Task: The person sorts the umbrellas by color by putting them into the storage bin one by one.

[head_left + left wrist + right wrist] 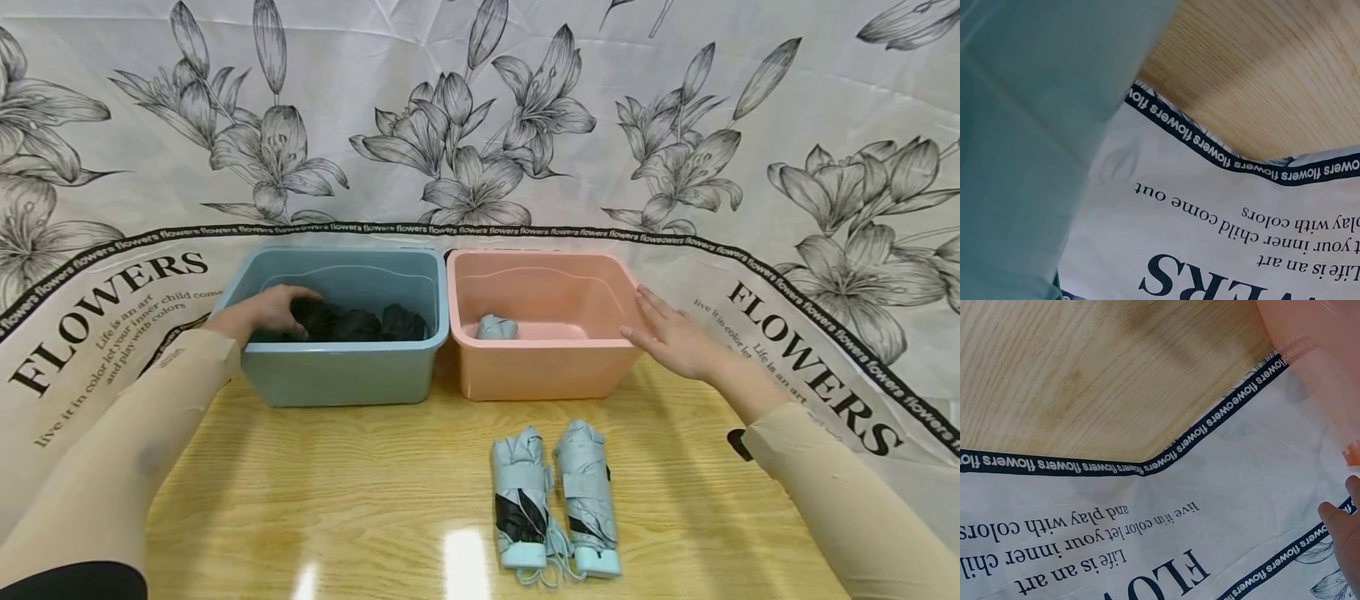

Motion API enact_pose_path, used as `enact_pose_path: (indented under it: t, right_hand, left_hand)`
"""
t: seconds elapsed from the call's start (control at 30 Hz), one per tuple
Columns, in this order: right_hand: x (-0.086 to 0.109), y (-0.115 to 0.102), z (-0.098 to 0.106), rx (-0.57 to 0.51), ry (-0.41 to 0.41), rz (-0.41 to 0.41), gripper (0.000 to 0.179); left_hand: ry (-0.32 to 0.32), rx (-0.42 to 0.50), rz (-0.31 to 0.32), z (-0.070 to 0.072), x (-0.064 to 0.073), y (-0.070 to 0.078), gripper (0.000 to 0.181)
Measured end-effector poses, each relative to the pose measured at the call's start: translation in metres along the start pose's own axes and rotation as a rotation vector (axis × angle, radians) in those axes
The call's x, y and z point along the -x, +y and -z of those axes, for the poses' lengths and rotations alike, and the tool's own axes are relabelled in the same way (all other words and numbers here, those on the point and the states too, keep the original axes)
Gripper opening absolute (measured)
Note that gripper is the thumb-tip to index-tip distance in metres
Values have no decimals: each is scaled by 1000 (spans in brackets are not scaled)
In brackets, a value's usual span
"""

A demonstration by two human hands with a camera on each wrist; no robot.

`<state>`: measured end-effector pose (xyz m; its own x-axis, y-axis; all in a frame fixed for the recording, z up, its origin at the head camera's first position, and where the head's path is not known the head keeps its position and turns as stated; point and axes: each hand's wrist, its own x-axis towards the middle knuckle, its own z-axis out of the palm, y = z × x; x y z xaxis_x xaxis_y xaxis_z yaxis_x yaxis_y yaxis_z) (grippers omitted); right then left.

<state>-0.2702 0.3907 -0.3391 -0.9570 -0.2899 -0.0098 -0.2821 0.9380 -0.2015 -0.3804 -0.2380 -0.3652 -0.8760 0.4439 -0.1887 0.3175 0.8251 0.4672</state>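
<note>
In the head view my left hand [270, 310] reaches over the left rim of the blue bin [341, 373]. Its thumb and fingers curve around the near end of a black fabric bundle [315, 317]; the fingertips are partly hidden. Two more black bundles [403, 323] lie to its right in the bin. My right hand [675, 335] rests with straight fingers against the right side of the pink bin [551, 371]. Inside that bin a light blue fabric bundle [497, 327] shows above the front rim. The right wrist view catches only some fingers [1342, 534] near the pink wall.
Two light blue folded umbrellas [521, 500] [588, 500] lie side by side on the wooden table [337, 492], handles and cords toward me. Behind the bins hangs a white cloth [405, 192] printed with flowers. The bins stand close together.
</note>
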Motion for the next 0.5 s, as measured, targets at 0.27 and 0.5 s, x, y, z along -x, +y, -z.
enact_pose_path:
  t: [0.27, 0.5]
  right_hand:
    - [1, -1, 1, -4, 21, 6, 82]
    - [1, 4, -4, -24, 59, 12, 82]
  left_hand:
    - [-9, 39, -3, 2, 4, 3, 59]
    - [80, 43, -14, 8, 15, 11, 59]
